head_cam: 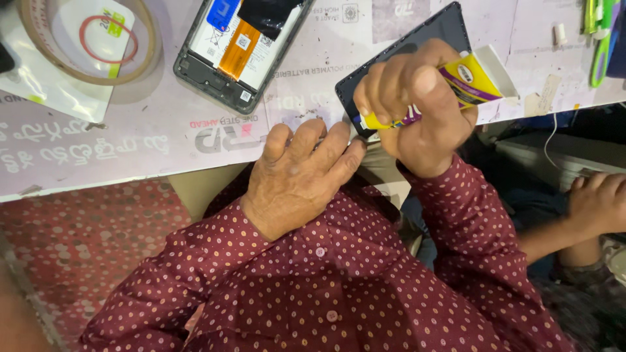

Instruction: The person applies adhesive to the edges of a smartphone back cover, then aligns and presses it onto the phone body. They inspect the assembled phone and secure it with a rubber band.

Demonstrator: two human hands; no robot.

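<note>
My right hand (420,107) is shut on a yellow and purple glue tube (466,78), with the nozzle end pointing down-left at the near corner of a dark phone panel (437,32) lying on the table. My left hand (303,176) rests at the table's front edge, and its fingertips pinch the tube's small tip or cap next to that corner; what it grips is too small to tell. An opened phone body (228,55) with an orange flex cable lies further back on the table.
A roll of clear tape (85,42) sits on a white packet at the back left. Green-handled tools (603,39) lie at the back right. Another person's hand (596,202) rests low on the right. The printed table cover (130,143) ends at the front edge.
</note>
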